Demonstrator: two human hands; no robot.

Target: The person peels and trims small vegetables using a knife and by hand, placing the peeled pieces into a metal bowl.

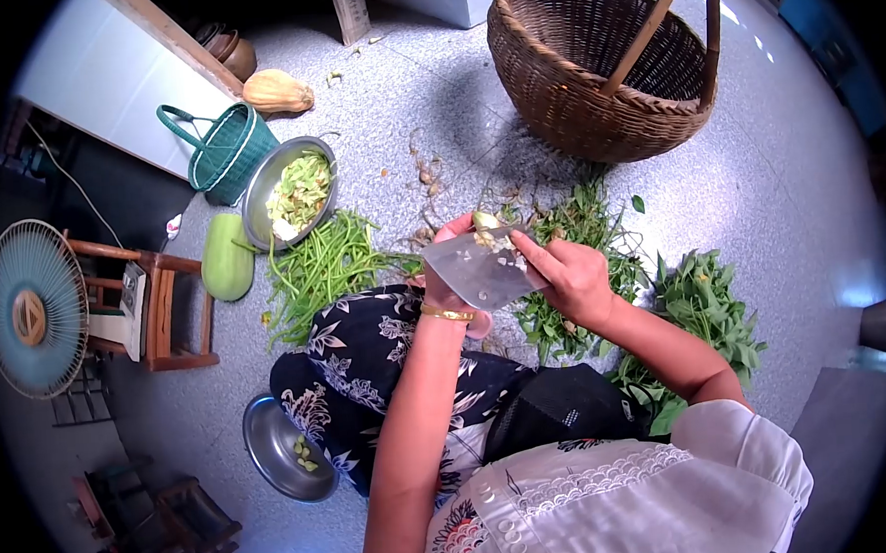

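One wide cleaver [481, 275], grey, flecked white

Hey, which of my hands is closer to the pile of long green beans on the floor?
Left. Your left hand is just to the right of the long green beans; your right hand is farther right, on the broad knife.

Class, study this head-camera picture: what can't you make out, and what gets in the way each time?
All in the head view:
- Left hand: much of it hidden behind the knife.
- Knife handle: covered by the right hand.
- Wicker basket: top of its handle cut off by the upper edge.
- Lower metal bowl: one side hidden by the patterned trousers; the green pieces inside are too small to identify.
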